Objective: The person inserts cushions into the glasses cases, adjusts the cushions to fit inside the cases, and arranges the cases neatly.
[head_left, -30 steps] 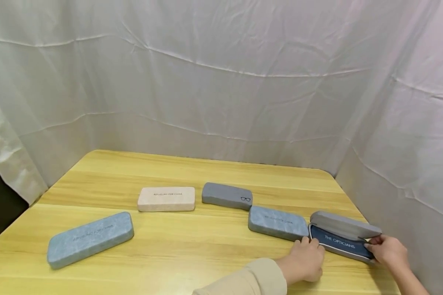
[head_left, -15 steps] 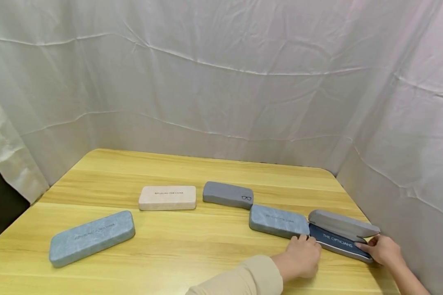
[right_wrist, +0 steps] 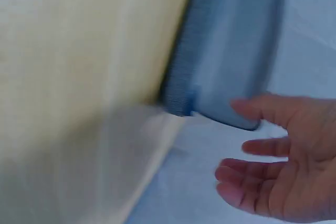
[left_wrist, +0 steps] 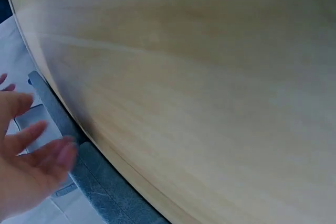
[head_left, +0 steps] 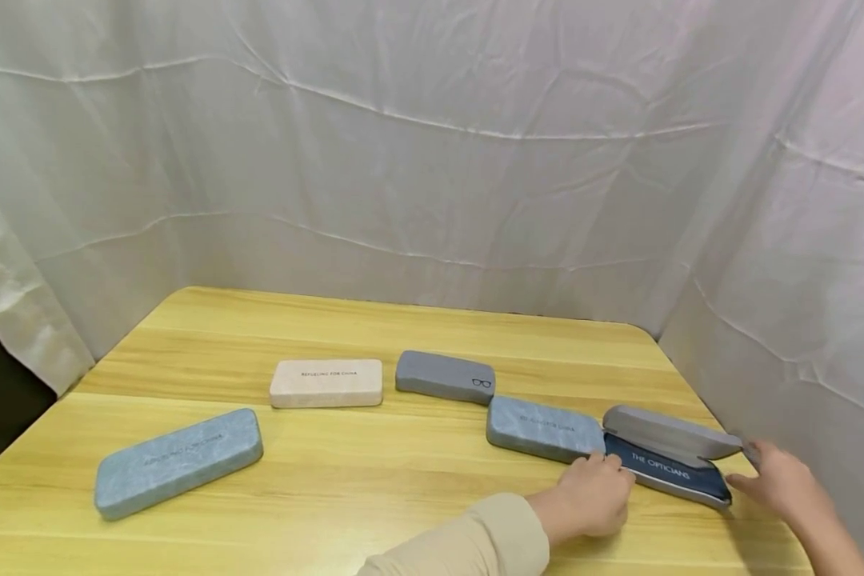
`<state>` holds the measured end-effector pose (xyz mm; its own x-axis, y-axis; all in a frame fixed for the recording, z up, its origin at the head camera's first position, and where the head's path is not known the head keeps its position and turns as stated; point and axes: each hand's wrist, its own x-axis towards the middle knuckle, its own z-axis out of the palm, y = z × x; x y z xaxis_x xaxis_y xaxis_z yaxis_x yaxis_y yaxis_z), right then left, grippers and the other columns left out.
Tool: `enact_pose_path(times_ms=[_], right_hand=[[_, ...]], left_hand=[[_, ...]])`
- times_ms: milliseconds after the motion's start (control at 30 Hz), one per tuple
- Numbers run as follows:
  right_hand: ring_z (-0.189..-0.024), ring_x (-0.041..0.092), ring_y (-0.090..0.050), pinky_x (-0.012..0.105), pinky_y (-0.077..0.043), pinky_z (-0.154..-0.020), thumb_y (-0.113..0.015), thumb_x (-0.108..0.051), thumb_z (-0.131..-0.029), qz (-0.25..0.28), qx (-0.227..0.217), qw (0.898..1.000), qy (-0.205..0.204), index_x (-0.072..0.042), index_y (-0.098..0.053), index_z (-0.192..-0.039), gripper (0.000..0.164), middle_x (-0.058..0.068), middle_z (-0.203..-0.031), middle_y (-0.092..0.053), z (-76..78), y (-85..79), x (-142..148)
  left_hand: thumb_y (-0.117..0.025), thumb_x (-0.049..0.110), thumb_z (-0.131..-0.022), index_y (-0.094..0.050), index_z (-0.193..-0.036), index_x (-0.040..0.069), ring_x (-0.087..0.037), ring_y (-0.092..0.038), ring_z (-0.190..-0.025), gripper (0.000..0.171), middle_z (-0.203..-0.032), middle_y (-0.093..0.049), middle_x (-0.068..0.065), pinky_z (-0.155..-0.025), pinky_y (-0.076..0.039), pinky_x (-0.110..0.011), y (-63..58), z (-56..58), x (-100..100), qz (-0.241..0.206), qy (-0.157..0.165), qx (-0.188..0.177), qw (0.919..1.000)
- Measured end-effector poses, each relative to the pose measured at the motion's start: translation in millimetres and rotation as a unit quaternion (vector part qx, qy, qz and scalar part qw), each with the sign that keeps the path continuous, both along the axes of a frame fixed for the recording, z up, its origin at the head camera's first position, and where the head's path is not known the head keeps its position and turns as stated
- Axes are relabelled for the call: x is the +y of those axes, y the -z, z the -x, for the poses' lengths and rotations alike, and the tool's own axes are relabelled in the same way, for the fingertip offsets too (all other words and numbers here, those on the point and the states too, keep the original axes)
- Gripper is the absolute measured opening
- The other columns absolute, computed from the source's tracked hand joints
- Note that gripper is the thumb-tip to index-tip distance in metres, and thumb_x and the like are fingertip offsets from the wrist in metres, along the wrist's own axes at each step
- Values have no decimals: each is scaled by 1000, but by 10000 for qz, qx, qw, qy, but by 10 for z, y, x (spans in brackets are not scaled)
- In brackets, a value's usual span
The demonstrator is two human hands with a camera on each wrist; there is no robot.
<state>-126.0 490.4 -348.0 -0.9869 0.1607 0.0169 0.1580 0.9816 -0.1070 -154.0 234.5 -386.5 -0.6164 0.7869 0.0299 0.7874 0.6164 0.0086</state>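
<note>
A grey glasses case [head_left: 666,456] lies with its lid raised at the right of the table, its dark blue lining lettered "THE OPTICIANS". My left hand [head_left: 596,496] is at the front left corner of this case; its thumb and fingers are spread apart in the left wrist view. At the right end, my right hand [head_left: 785,480] has loose, parted fingers, with the thumb close to the lid in the right wrist view; whether it touches is unclear. Against the case's left end sits a closed blue glasses case [head_left: 545,428].
A closed grey case with a glasses print [head_left: 445,376] lies behind the blue one, near its corner. Further left are a cream case [head_left: 326,383] and another blue case [head_left: 178,462]. White curtains [head_left: 432,160] hang around the wooden table [head_left: 346,504].
My right hand has let go of the right end of the open grey case and moved slightly right. My left hand has barely shifted, and the lid stays raised.
</note>
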Motion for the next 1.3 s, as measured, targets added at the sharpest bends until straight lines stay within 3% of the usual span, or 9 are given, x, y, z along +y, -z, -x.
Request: enact_pose_path(times_ms=[133,200,367,533,700,833,1033,1167,1300], right_hand=[[-97,63,-36,70,-33,-77,-80,-37,-66,-265,692,9956,-578,19,-27,-129,99,49,-114,-36,-19,-18,-59],[-100,63,-33,72,-31,-75,-82,-43,-61,-299,929,9921,-784,12,-18,-139,114,47,-121,-32,-17,20,-91],[-105,62,-34,72,-32,-77,-87,-43,-45,-392,1624,9748,-1477,-2,-9,-148,136,45,-127,-31,32,201,-99],[-112,57,-36,69,-33,-80,-87,-47,-36,-678,1987,9587,-1918,1,-12,-147,142,42,-128,-36,93,334,-69],[-105,51,-44,65,-39,-77,-86,-49,-37,-1146,1689,9621,-1807,7,-13,-145,142,35,-119,-46,99,354,-93],[-91,47,-51,58,-44,-74,-88,-46,-33,-1259,1773,9576,-1890,14,-30,-133,130,34,-103,-52,116,339,-117],[-84,43,-52,54,-44,-73,-90,-38,-29,-1170,1908,9502,-2168,16,-42,-105,104,33,-95,-52,166,365,-131],[-81,42,-51,54,-43,-71,-92,-33,-31,-965,1633,9614,-1993,15,-40,-103,101,31,-93,-51,174,355,-135],[-83,43,-50,54,-43,-72,-91,-35,-37,-898,1138,9745,-1712,13,-39,-110,101,30,-96,-51,172,294,-156]], left_hand=[[-50,33,-94,-57,-114,29,0,-47,-83,22,-102,-51,13,-68,-42,-10,-73,34,-9,-511,342,899,9941],[-51,33,-93,-55,-116,28,-1,-46,-86,24,-106,-50,12,-69,-41,-10,-102,47,-10,-769,322,1279,9883],[-58,46,-87,-45,-129,27,-6,-43,-112,47,-128,-43,5,-91,-42,-15,-104,76,12,-1200,-65,1733,9775],[-57,62,-80,-24,-144,25,-12,-28,-134,81,-151,-21,-3,-111,-27,-23,-63,142,71,-703,-470,1787,9803],[-54,68,-77,-5,-149,24,-14,-12,-143,97,-157,2,-3,-116,-18,-28,-46,182,147,45,-663,1545,9858],[-50,68,-79,1,-149,25,-11,-3,-144,97,-157,8,1,-117,-11,-28,-50,178,224,576,-749,1563,9832],[-42,51,-94,-4,-149,28,-10,-4,-144,71,-157,3,6,-117,-12,-27,-12,162,273,981,-876,1900,9729],[-43,37,-97,-10,-149,27,-10,-13,-143,62,-156,-9,6,-115,-19,-24,-15,165,295,921,-863,2142,9686],[-46,41,-94,-19,-147,27,-10,-23,-137,61,-149,-22,8,-110,-25,-21,-15,156,315,758,-871,2419,9634]])
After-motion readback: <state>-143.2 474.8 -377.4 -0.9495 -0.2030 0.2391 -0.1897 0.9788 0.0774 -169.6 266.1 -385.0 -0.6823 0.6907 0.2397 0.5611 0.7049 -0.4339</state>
